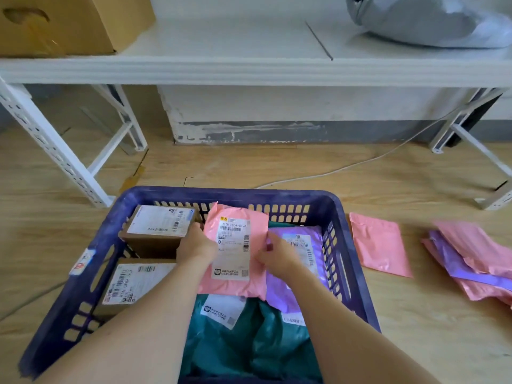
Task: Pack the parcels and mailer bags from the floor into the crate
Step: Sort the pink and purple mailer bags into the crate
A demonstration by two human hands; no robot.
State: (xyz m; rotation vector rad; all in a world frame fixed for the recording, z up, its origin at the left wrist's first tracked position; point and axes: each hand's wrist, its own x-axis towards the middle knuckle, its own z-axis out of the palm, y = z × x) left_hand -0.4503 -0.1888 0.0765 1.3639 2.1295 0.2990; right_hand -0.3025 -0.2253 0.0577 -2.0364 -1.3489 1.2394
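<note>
Found left hand point(195, 243) gripping the left edge of a pink mailer bag point(232, 250), and right hand point(274, 252) pinching its right edge, thumb on top. Held inside the crate point(346, 245), flat and label up, over the middle of the load. Long axis noted running near to far, label text upright as read from the near side. Glossy pink film, creased, with a white barcoded label down most of its face.

Recorded in the crate, dark blue slotted plastic:
- at the left, a far parcel point(159, 225) and a near parcel point(130, 284), both labelled cardboard;
- at the near middle, a teal mailer bag point(249, 342);
- at the right, a purple mailer bag point(302, 245), partly under the pink one.

Seen on the floor point(249, 167) right of the crate: one flat pink mailer point(381, 245) just beside it, then a pile of pink and purple mailers point(476, 264) further right.

Noted beyond: a white shelf point(221, 70) carrying a cardboard box point(69, 23) at far left and a grey bag point(429, 23) at far right.
</note>
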